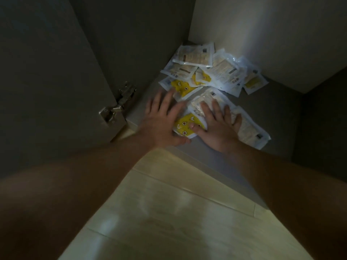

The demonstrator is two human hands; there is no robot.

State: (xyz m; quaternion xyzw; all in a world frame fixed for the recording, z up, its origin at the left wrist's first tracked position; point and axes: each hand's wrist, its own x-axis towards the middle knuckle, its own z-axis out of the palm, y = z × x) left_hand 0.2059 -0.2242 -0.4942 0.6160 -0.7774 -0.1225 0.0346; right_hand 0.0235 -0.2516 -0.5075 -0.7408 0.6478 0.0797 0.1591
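Note:
Several flat white and yellow packets lie in a loose pile (pixel 210 72) on the grey cabinet floor (pixel 266 117). My left hand (pixel 161 121) lies flat with spread fingers, its fingertips touching a yellow-patterned packet (pixel 183 87). My right hand (pixel 216 124) presses flat on a near packet (pixel 185 124) with a yellow patch, its thumb lying on the yellow part. Another white packet (pixel 249 128) sticks out to the right from under that hand.
An open grey cabinet door (pixel 47 72) stands at the left with a metal hinge (pixel 118 104). A pale wall panel (pixel 262 34) rises at the back right. Light wooden flooring (pixel 169 212) lies in front of the cabinet.

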